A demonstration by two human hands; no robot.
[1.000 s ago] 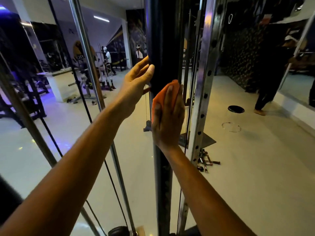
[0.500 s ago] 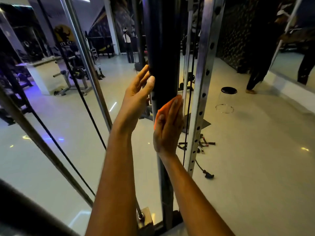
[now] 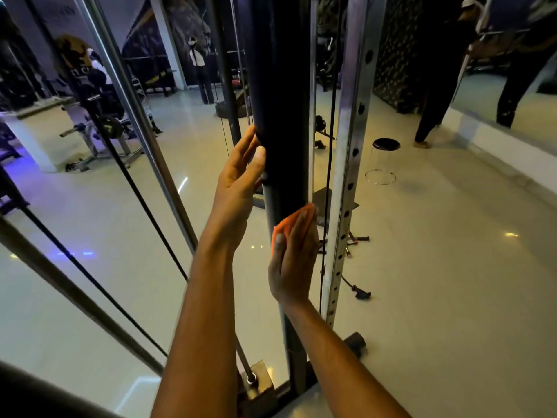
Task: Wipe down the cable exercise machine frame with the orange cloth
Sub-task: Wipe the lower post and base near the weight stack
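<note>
A black upright post of the cable machine frame rises in the middle of the view. With straight fingers, my right hand presses the orange cloth flat against the post's lower part. Only the cloth's upper edge shows past my fingertips. My left hand rests higher up on the post's left side, fingers straight and touching it.
A perforated silver upright stands just right of the post, with a black cable between them. Slanted chrome bars and cables cross the left. A round stool and loose handles sit on the floor; a person stands far right.
My right hand has slid the orange cloth down the post. My left hand has stayed on the post's left side, now well above the right. The view has tilted downward.
</note>
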